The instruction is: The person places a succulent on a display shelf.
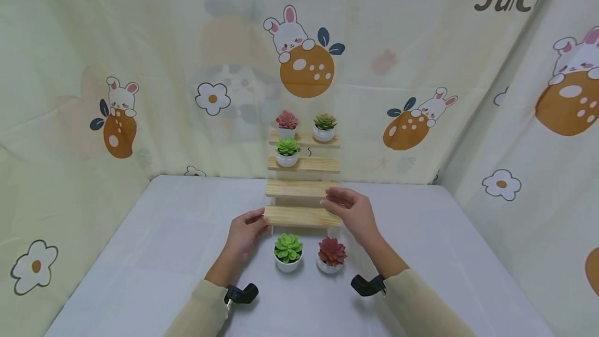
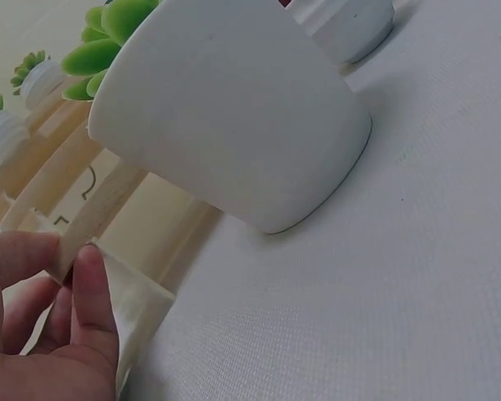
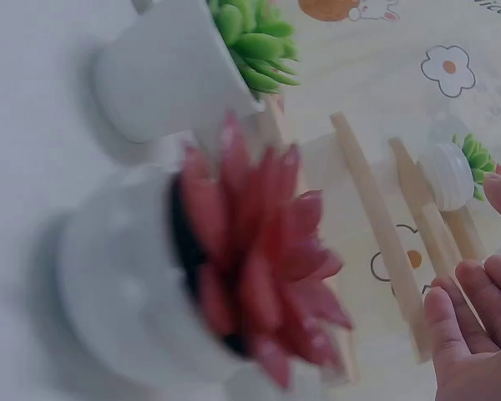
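Observation:
A stepped wooden plant shelf (image 1: 301,217) with several light boards stands at the back of the table. My left hand (image 1: 244,232) pinches the left end of its lowest board between thumb and fingers, seen closer in the left wrist view at the board end (image 2: 100,209). My right hand (image 1: 354,215) is at the right end of the lower boards, its fingers (image 3: 476,301) extended beside them. In front of the shelf stand a green succulent (image 1: 288,247) in a white pot and a dark red succulent (image 1: 331,251) in another white pot.
On the top board sit a pink succulent (image 1: 287,121) and an olive-green one (image 1: 325,125), both in white pots. A bright green potted succulent (image 1: 287,151) stands at the left of the board below. A printed curtain (image 1: 178,56) hangs behind the white table (image 1: 187,233).

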`<state>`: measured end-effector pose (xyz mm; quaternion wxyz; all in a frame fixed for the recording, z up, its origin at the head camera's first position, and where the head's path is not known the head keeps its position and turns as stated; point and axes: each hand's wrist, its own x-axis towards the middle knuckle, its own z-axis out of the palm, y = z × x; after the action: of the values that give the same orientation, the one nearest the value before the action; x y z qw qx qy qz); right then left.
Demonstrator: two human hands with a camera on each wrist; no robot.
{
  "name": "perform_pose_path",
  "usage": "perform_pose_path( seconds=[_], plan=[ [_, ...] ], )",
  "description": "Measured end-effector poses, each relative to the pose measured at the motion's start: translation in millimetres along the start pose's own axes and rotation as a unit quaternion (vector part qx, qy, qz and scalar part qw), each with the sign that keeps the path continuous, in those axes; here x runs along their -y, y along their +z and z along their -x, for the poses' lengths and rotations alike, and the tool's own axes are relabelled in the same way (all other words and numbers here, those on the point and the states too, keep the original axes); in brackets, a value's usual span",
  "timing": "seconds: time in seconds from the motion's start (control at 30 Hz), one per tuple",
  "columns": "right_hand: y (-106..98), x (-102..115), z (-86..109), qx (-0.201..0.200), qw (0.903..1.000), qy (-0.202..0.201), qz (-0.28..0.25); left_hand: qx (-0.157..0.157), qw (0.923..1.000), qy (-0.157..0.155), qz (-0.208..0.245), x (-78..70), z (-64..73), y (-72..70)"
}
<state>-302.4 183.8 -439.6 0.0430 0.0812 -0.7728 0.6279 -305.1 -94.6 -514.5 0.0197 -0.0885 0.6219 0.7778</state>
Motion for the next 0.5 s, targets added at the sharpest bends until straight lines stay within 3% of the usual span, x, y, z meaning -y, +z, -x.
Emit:
perform_pose_path(
  seconds=[0.2,0.5],
  plan=[
    [-6.8,-13.6,23.9,0.005,0.9995,0.018,-0.025,-0.003,1.0,-0.006,0.005,1.2,-2.4,-0.7],
    [-17.2,-38.7,54.8,-0.022,0.9982,0.038,-0.042,-0.005,0.9999,-0.01,0.0,2.8,-3.7,-1.2]
  ],
)
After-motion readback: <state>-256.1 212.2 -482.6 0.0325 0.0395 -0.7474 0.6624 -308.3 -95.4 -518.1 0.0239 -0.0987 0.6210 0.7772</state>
